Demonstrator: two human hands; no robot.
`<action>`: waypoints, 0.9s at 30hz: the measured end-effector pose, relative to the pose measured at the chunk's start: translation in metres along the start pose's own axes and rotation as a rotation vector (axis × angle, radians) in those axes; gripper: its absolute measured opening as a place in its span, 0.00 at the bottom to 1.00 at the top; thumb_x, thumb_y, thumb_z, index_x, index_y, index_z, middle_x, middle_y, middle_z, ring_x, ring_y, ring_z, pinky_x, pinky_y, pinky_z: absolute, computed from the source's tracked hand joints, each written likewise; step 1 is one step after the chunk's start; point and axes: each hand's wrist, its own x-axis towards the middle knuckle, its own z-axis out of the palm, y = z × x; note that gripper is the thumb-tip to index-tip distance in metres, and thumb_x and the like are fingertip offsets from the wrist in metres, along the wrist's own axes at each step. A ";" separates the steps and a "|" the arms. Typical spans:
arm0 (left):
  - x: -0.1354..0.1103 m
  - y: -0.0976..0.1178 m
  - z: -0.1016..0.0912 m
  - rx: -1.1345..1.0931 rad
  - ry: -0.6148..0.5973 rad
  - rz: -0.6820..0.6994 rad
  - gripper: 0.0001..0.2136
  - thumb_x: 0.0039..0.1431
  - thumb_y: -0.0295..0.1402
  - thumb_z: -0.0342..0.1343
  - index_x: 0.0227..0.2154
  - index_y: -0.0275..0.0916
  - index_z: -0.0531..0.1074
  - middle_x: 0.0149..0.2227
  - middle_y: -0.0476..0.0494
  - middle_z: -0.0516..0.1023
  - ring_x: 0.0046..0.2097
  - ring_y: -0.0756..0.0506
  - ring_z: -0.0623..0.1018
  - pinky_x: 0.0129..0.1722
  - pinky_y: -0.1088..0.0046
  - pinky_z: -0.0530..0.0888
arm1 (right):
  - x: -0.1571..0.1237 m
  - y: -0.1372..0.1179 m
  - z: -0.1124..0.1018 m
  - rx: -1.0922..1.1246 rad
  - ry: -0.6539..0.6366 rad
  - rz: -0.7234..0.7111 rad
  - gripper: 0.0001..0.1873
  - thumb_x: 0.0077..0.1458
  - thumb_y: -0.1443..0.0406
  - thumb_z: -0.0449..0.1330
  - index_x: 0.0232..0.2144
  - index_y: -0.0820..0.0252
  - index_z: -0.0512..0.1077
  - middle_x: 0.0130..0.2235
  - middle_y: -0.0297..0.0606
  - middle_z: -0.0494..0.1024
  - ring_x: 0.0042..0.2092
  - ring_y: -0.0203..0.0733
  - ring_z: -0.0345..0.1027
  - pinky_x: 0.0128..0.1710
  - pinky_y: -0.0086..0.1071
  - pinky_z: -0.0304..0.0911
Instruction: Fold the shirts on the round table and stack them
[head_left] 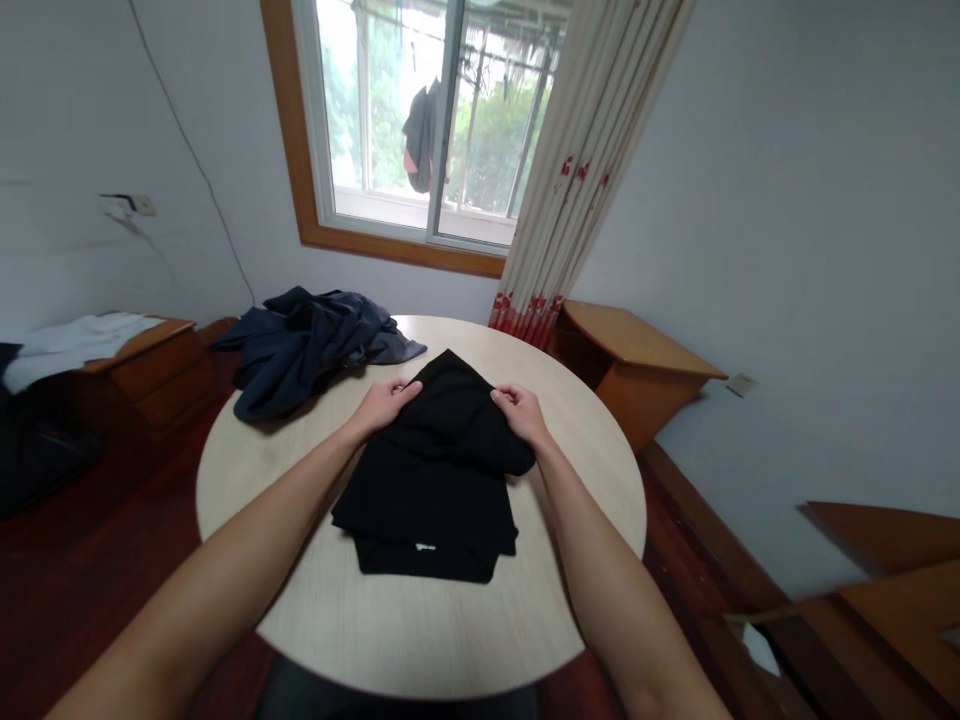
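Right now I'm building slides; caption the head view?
Left hand and right hand grip black clothing on a round table.

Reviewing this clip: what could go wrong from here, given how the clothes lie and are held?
1. The left hand and right hand pinch only the edges of the black garment, so its lower layers might slip or crease if pulled.
2. Its upper part is rumpled and juts out on the right, so the layers could end up uneven.
3. The dark blue clothing seems to overhang the round table; a knock might drop it.
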 end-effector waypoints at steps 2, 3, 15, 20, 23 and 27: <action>0.000 -0.004 -0.002 0.138 0.050 0.012 0.27 0.49 0.55 0.61 0.40 0.34 0.78 0.35 0.40 0.82 0.37 0.40 0.80 0.39 0.64 0.75 | 0.000 0.005 0.001 -0.132 0.082 0.062 0.11 0.53 0.58 0.61 0.33 0.59 0.77 0.31 0.38 0.79 0.32 0.41 0.70 0.37 0.34 0.66; 0.000 -0.005 -0.004 0.216 0.060 0.034 0.25 0.50 0.53 0.62 0.41 0.35 0.78 0.36 0.39 0.82 0.38 0.40 0.80 0.39 0.64 0.75 | 0.000 0.006 0.000 -0.182 0.110 0.083 0.10 0.52 0.60 0.60 0.32 0.60 0.77 0.32 0.39 0.80 0.33 0.41 0.71 0.38 0.35 0.67; -0.005 -0.008 -0.016 0.500 -0.654 0.360 0.22 0.49 0.44 0.69 0.47 0.43 0.80 0.53 0.38 0.79 0.55 0.38 0.76 0.58 0.62 0.68 | -0.019 -0.019 -0.004 -0.234 -0.640 -0.136 0.16 0.45 0.59 0.72 0.39 0.54 0.81 0.46 0.40 0.82 0.49 0.49 0.74 0.53 0.42 0.66; -0.001 -0.013 -0.039 0.487 -0.873 0.270 0.31 0.45 0.43 0.73 0.55 0.51 0.75 0.69 0.42 0.61 0.67 0.35 0.64 0.66 0.56 0.58 | -0.012 -0.010 -0.002 -0.256 -0.544 -0.197 0.06 0.51 0.63 0.68 0.33 0.56 0.81 0.42 0.41 0.82 0.44 0.47 0.76 0.50 0.40 0.68; -0.001 -0.018 -0.041 0.460 -0.852 0.217 0.31 0.47 0.41 0.72 0.56 0.52 0.74 0.71 0.42 0.57 0.69 0.35 0.61 0.67 0.55 0.57 | -0.008 -0.004 -0.004 -0.326 -0.307 -0.240 0.07 0.56 0.63 0.64 0.34 0.55 0.82 0.43 0.42 0.83 0.46 0.48 0.76 0.52 0.42 0.66; 0.000 -0.025 -0.038 0.389 -0.772 0.174 0.23 0.55 0.38 0.65 0.55 0.50 0.76 0.70 0.41 0.59 0.71 0.38 0.58 0.67 0.54 0.58 | -0.002 0.009 -0.005 -0.474 -0.024 -0.225 0.11 0.61 0.61 0.59 0.35 0.52 0.83 0.46 0.40 0.83 0.50 0.50 0.75 0.56 0.46 0.63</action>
